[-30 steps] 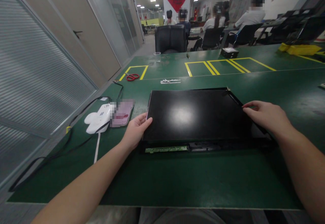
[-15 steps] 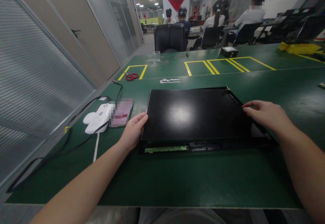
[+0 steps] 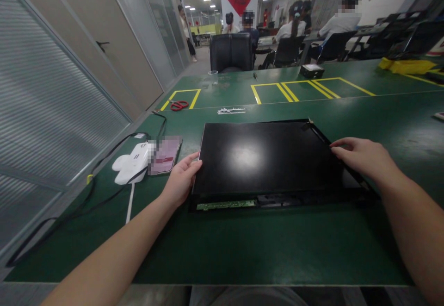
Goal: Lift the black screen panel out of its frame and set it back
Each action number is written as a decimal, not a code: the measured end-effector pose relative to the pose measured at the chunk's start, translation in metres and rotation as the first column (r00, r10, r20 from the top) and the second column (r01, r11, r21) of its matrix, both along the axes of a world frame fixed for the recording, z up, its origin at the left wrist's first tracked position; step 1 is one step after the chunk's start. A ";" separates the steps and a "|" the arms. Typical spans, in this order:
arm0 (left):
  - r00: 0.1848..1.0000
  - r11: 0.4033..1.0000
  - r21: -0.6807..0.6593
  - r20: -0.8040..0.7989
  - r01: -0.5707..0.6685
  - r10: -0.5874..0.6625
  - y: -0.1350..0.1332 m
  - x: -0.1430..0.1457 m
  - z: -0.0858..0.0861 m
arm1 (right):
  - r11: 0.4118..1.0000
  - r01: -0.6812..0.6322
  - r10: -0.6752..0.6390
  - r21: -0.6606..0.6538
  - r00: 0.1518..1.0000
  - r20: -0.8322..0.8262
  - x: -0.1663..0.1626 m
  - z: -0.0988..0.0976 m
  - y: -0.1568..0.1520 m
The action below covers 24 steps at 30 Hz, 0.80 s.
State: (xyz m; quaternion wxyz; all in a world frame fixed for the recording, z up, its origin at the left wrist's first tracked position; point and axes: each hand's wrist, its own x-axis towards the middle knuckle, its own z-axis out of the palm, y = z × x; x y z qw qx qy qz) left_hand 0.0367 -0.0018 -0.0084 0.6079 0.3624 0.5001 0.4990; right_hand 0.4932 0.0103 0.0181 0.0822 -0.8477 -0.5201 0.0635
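A black display panel (image 3: 263,158) lies tilted over a black frame (image 3: 294,200), whose edges show along the right, the back and the front. At the front left of the frame a strip of green circuit board (image 3: 225,205) is exposed. My left hand (image 3: 180,178) grips the panel's left edge, thumb on top and fingers along the side. On the opposite side my right hand (image 3: 362,158) pinches the right edge, by the frame's rim; whether it holds panel, frame or both I cannot tell.
Left of the panel lie a pink phone (image 3: 168,153), a white power strip (image 3: 135,162) and black cable (image 3: 45,225). Red-handled scissors (image 3: 179,106), white scraps (image 3: 231,110), a clear cup (image 3: 212,77) and a black box (image 3: 311,70) sit farther back. People (image 3: 293,28) sit beyond the table.
Both hands keep their hold and the panel stays nearly as it was. The view has shifted slightly, and a standing person now shows by the far left doorway.
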 end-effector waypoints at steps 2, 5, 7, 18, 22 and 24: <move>1.000 1.000 0.026 -0.015 0.002 -0.001 -0.001 -0.001 -0.002 | 1.000 -0.001 0.001 0.002 1.000 0.001 -0.001 0.000 0.000; 0.999 0.997 0.079 -0.046 0.005 -0.001 -0.001 -0.001 -0.003 | 1.000 -0.007 0.007 0.011 1.000 0.008 0.000 -0.001 0.000; 0.995 0.992 0.126 -0.096 0.006 0.006 -0.001 -0.001 -0.003 | 1.000 -0.015 0.015 0.020 1.000 0.020 0.003 -0.003 0.001; 0.836 0.923 0.334 -0.548 0.190 0.027 0.006 -0.017 -0.014 | 0.999 -0.027 0.026 0.024 0.998 0.049 0.007 -0.007 0.003; 0.766 0.912 0.318 -0.643 0.257 0.009 0.011 -0.022 -0.025 | 0.999 -0.023 0.021 0.038 0.999 0.049 0.009 -0.008 0.003; 0.706 0.907 0.306 -0.708 0.289 0.014 0.013 -0.024 -0.029 | 0.998 -0.025 0.022 0.052 0.998 0.053 0.009 -0.009 0.004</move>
